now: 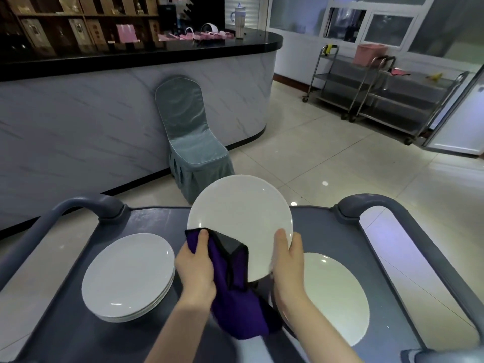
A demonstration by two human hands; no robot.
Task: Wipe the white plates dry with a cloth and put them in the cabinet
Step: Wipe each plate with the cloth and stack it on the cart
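The white plate (241, 218) was held tilted above the grey cart (157, 218). The left hand (196, 268), fingers curled, gripped the purple cloth (235, 310) and pressed it against the plate's rim at 8 o'clock. The right hand (288, 263) clasped the rim at 4 o'clock, thumb on the face. A stack of white plates (128, 276) lay on the cart at 8 o'clock from the held plate. Another plate (337, 297) lay at 4 o'clock.

Grey cart (146, 221) up front. Behind it a teal-covered chair (193, 142) stands against the marble-fronted counter (104, 121), with a tumbler (239, 22) on top. Two steel trolleys (392, 100) wait by the far wall.
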